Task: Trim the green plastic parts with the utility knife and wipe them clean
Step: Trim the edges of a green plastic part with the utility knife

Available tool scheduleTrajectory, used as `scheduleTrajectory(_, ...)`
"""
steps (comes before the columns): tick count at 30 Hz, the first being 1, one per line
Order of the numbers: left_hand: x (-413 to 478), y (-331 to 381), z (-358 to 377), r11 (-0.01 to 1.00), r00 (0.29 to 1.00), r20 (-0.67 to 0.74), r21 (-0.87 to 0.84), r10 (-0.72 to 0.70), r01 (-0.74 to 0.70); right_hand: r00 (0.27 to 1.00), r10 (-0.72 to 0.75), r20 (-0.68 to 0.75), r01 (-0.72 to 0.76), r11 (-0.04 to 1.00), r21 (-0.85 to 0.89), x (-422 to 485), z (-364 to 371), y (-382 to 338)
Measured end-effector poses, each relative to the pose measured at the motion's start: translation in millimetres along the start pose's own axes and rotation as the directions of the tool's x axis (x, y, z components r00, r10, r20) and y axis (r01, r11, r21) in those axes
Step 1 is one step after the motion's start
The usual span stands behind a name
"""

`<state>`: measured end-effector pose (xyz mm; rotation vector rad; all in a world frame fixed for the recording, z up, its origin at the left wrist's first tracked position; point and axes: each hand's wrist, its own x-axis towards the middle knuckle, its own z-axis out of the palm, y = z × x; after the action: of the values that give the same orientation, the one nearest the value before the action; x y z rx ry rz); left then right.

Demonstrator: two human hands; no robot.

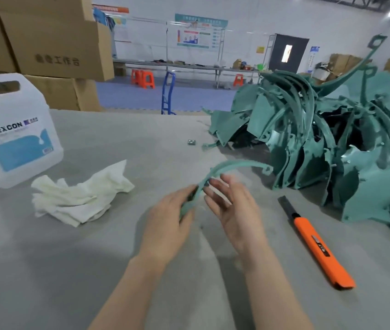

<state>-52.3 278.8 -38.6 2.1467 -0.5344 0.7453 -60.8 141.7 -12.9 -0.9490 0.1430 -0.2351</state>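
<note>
We look down on a grey table, with two bare forearms reaching in from the bottom edge. The left hand grips the near end of a thin, curved green plastic strip, its fingers curled round it. The strip arcs away and to the right, just above the table. The right hand sits beside it with palm turned inward and fingers loosely spread, grasping nothing. Its blurred fingertips are close to the strip, and we cannot tell whether they touch it.

To the right of that hand, an orange utility knife lies flat on the table, its dark tip pointing away from us, apart from both hands. To the left of the hands lies a crumpled white cloth. Just behind it stands a white plastic jug with a blue label reading DEXCON.

Further back on the right, a big heap of green plastic parts covers the table, with curved shells and thin strips tangled together. A small metal piece lies near the heap's left edge.

Beyond the table, we see stacked cardboard boxes on the left. Across a blue floor stand a blue metal frame, orange stools and a long workbench against a white wall with posters.
</note>
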Motion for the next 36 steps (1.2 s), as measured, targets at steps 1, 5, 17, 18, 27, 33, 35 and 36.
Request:
scheduleTrajectory(1,3.3,4.4,-3.0,0.992,0.988,-0.115,-0.084,-0.103,0.094,0.995,-0.092,-0.041,0.085,0.986,-0.144,-0.1,-5.2,-2.8)
scheduleTrajectory(5,22.4,6.1,-17.9,0.698,0.885,-0.095,-0.655,-0.456,0.289,0.852,-0.481,-0.206,-0.003,0.390,-0.921,3.8,-41.9,-23.3)
scheduleTrajectory(17,12.8,-12.7,-12.9,0.436,0.792,0.124,-0.779,-0.597,0.451,0.930,-0.248,-0.271,-0.275,0.016,-0.961,-7.5,-92.2,-56.7)
scheduleTrajectory(18,12.0,-13.4,-11.8,0.438,0.788,0.128,-0.772,-0.602,0.460,0.938,-0.212,-0.274,-0.286,-0.028,-0.958,-10.0,-94.3,-57.2)
scheduleTrajectory(27,7.0,-21.2,-3.8,0.441,0.758,0.129,-0.746,-0.639,0.499,0.981,0.066,-0.184,-0.169,-0.185,-0.968,-11.8,-99.6,-69.2)
scheduleTrajectory(33,8.2,-26.7,-0.7,0.398,0.708,0.109,-0.763,-0.698,0.509,0.994,0.062,-0.090,-0.079,-0.160,-0.984,2.5,-80.2,-44.3)
scheduleTrajectory(35,8.6,-27.5,-1.0,0.388,0.693,0.092,-0.772,-0.715,0.503,0.989,0.024,-0.143,-0.132,-0.248,-0.960,7.3,-74.3,-35.4)
scheduleTrajectory(36,9.1,-27.4,-1.1,0.383,0.684,0.081,-0.778,-0.725,0.498,0.988,0.008,-0.155,-0.146,-0.279,-0.949,10.2,-70.4,-31.3)
